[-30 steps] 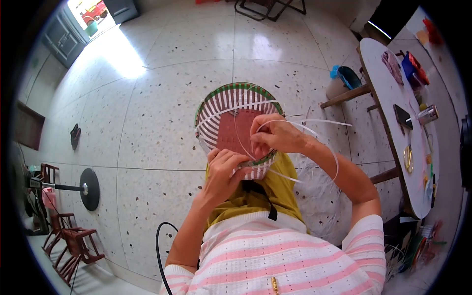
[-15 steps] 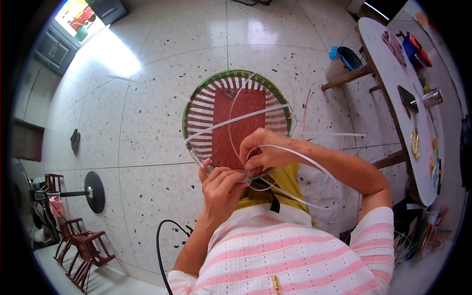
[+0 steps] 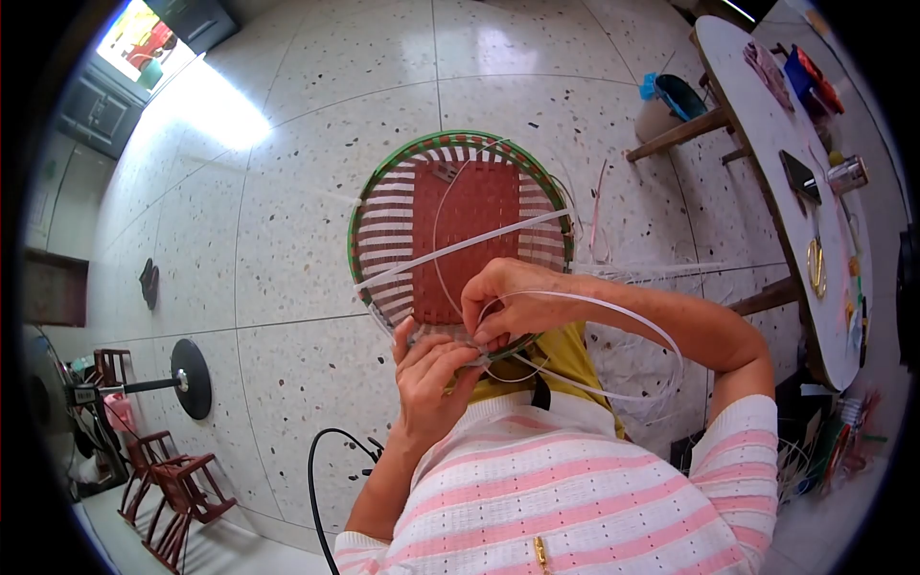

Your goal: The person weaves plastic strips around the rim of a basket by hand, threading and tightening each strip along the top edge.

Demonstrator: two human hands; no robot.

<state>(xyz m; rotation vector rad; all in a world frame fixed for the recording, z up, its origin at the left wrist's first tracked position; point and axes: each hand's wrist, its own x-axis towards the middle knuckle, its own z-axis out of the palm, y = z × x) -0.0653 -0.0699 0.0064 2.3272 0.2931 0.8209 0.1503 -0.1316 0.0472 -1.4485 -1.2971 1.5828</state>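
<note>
A round woven basket (image 3: 467, 230) with a red middle panel, white slats and a green rim rests against my lap. My left hand (image 3: 431, 369) is closed over its near rim, fingers bent together. Just to the right, my right hand (image 3: 498, 305) pinches a thin white plastic strip (image 3: 628, 311) at the same rim; my fingertips hide the exact spot. From there the strip loops out to the right past my forearm. A flat white band (image 3: 460, 247) crosses the basket's opening from left to right.
On the right stands a long white table (image 3: 767, 144) holding golden-handled scissors (image 3: 816, 266), a dark phone (image 3: 799, 177) and a metal can (image 3: 847, 173). A bucket (image 3: 661, 123) stands beside it. Small red-brown chairs (image 3: 177, 479) and a round black base (image 3: 194, 379) are at left.
The basket appears slightly turned and tilted toward me. Both hands stay at the near rim, with the right fingers slightly shifted. The view has moved a little.
</note>
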